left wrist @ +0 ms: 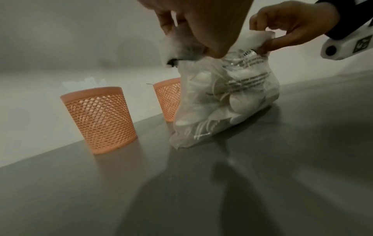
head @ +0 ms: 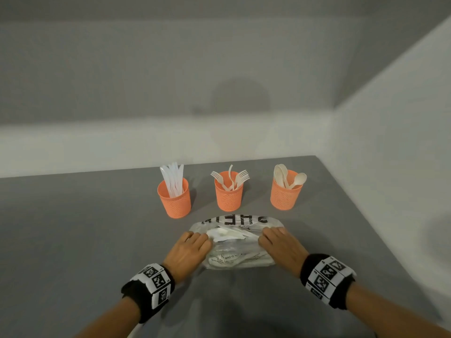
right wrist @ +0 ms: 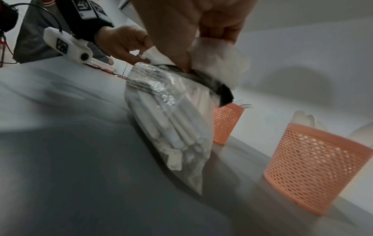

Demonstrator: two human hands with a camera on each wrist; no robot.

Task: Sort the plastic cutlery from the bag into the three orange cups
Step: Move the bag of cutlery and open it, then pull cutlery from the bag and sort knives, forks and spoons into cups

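A clear plastic bag (head: 235,250) with black lettering lies on the grey table (head: 73,228), white cutlery (head: 227,234) showing at its mouth. My left hand (head: 189,250) pinches the bag's left edge and my right hand (head: 280,245) pinches its right edge, holding the top up. Behind the bag stand three orange mesh cups: the left cup (head: 174,198) holds knives, the middle cup (head: 229,193) forks, the right cup (head: 285,191) spoons. In the left wrist view the bag (left wrist: 226,102) bulges with cutlery; in the right wrist view handles (right wrist: 177,135) show through the bag.
A white wall (head: 170,142) runs behind the cups and another wall (head: 390,154) closes the right side. Bare table surface lies left of the bag and in front of it. Cables and a dark object (right wrist: 12,32) sit at the far left in the right wrist view.
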